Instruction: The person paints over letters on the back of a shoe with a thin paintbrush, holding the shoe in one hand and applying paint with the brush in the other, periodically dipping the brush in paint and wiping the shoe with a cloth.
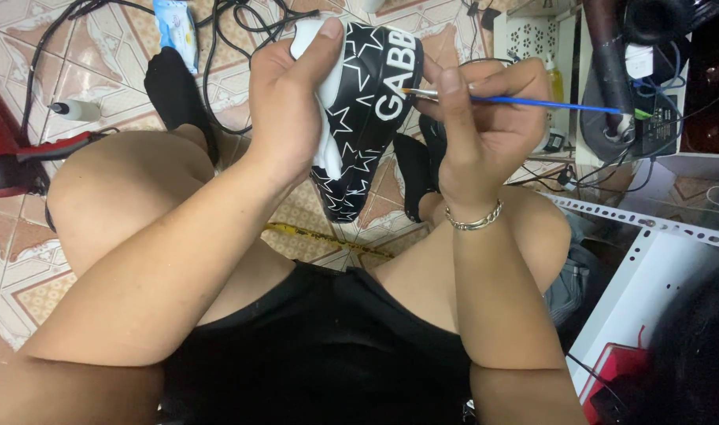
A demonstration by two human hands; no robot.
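Left hand (292,102) raised, fingers (316,47) curled in a grip, right hand (485,118) pinching, wrists close together

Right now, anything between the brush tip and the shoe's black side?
Nothing visible. The right hand holds the paintbrush with its tip right at the shoe, by the white lettering; the left hand grips the shoe's far side.

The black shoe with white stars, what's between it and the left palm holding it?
In the head view, a white cloth sits between the left hand and the black shoe.
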